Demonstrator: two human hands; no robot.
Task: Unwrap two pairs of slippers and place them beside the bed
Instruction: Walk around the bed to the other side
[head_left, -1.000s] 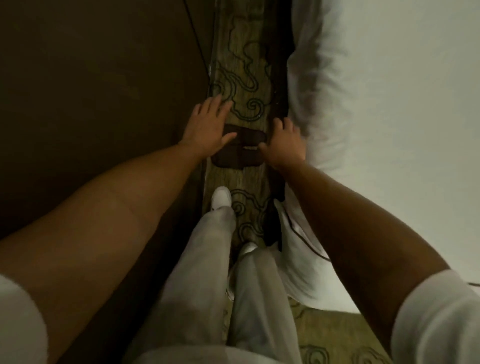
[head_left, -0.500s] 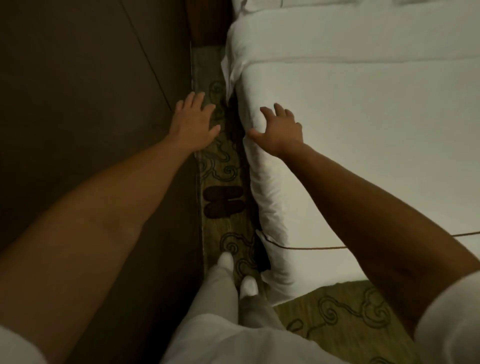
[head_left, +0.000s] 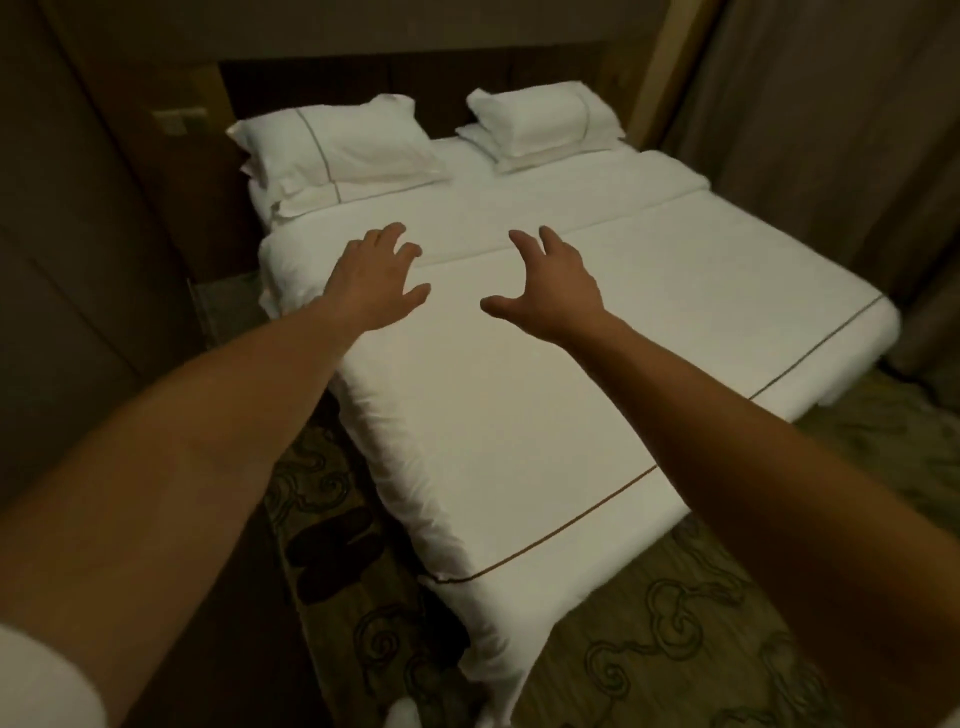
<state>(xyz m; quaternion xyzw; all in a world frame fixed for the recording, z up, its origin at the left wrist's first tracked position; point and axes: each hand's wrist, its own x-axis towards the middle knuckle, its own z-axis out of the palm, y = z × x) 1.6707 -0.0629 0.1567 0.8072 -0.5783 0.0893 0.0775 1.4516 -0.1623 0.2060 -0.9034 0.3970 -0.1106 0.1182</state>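
A pair of dark brown slippers (head_left: 332, 556) lies side by side on the patterned carpet, in the narrow strip between the dark wall and the left side of the bed (head_left: 519, 415). My left hand (head_left: 374, 275) and my right hand (head_left: 550, 291) are both held out in the air over the white bed cover, fingers spread and loosely bent, holding nothing. Both are far above and beyond the slippers. No second pair is in view.
Two white pillows (head_left: 348, 140) lie at the head of the bed. A dark wood wall (head_left: 78, 260) runs along the left. Curtains (head_left: 831, 130) hang at the right. Patterned green carpet (head_left: 649, 649) surrounds the bed's foot.
My hands have left the slippers on the floor and risen over the bed. The view has tilted up from the carpet strip to the whole bed.
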